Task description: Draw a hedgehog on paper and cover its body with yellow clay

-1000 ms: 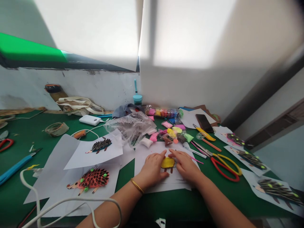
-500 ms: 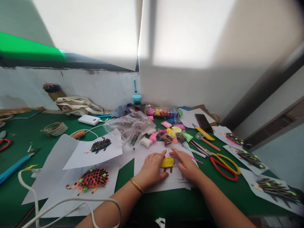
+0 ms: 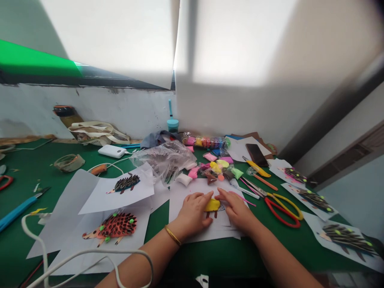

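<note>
A flattened yellow lump of modelling clay lies on a sheet of white paper, over a drawing with short brown legs below it. My left hand rests on the paper with fingers stretched out, its fingertips at the clay's left and upper edge. From the other side my right hand reaches in, fingers extended, its index fingertip at the clay's top right edge. Neither hand is wrapped round the clay. Part of the drawing shows between the clay and my right hand; the rest is covered.
Several small clay packets and a crumpled plastic bag lie behind the paper. Red-and-yellow scissors, a yellow cutter and a phone are on the right. Hedgehog pictures flank both sides; a white cable loops near my left forearm.
My left fingers have shifted slightly right over the clay's upper left edge, covering a little more of it. My right hand has barely moved.
</note>
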The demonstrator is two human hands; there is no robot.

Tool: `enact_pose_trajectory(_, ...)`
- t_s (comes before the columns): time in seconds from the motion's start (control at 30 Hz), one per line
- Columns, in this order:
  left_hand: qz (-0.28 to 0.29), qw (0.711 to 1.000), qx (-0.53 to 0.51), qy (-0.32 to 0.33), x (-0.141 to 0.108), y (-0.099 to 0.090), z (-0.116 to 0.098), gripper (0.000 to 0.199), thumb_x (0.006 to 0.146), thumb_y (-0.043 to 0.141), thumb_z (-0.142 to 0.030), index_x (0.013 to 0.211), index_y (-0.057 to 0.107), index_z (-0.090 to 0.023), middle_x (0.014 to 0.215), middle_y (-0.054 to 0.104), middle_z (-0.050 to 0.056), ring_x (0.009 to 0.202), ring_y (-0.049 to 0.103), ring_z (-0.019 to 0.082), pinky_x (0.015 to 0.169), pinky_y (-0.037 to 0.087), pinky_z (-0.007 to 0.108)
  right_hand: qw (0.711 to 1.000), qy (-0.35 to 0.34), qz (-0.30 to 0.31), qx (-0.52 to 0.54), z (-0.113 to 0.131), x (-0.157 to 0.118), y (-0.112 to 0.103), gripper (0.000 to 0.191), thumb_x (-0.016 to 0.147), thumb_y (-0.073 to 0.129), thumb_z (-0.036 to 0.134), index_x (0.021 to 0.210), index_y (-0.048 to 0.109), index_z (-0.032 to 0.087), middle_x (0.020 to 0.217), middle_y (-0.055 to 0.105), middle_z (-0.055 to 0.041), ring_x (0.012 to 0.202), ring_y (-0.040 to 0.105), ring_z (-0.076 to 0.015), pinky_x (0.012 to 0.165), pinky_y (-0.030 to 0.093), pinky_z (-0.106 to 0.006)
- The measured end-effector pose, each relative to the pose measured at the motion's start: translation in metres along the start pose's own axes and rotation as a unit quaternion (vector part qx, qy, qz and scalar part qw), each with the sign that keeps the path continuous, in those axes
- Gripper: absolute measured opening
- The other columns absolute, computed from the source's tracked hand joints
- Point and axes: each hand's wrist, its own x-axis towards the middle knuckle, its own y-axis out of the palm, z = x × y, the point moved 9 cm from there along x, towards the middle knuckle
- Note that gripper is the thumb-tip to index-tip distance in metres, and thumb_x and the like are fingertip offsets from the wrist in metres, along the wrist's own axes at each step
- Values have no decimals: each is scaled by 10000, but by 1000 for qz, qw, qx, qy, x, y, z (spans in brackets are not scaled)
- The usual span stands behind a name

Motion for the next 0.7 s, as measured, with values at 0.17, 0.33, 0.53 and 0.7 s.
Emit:
enact_pose_trajectory(0.17, 5, 999, 38, 14, -1, -2, -12, 755, 757, 619, -292, 1456, 336, -286, 1326, 589, 75, 1318, 407, 307, 1059, 280, 518, 1000, -5, -2, -2, 1, -1, 1, 716, 768, 387, 76, 1465, 345, 233, 1255, 657, -60, 1245, 511, -235, 1111, 305, -550)
enact_pose_trajectory(0.33, 1, 998, 60, 7, 0, 0, -14, 752, 773, 602, -339, 1467, 319, -273, 1340, 580, 86, 1315, 410, 309, 1058, 266, 531, 1000, -8, -12, 17, 0, -1, 0, 709, 764, 393, 77, 1453, 356, 242, 1235, 657, -55, 1217, 523, -232, 1102, 321, -544)
enact_pose_trajectory(0.53, -8, 999, 52, 11, -1, -2, -17, 702, 795, 595, -359, 1449, 350, -291, 1332, 589, 59, 1298, 416, 308, 1057, 259, 528, 999, -2, -21, 34, 0, -2, -4, 692, 773, 391, 84, 1446, 365, 245, 1176, 675, -47, 1166, 548, -227, 1075, 362, -523)
enact_pose_trajectory(0.7, -10, 998, 49, 37, -3, -8, -26, 486, 829, 586, -366, 1310, 513, -341, 1337, 579, 17, 1278, 419, 299, 1049, 260, 519, 999, -1, -32, 34, 1, -5, -7, 703, 760, 392, 77, 1443, 380, 245, 1190, 674, -48, 1183, 548, -225, 1079, 371, -516)
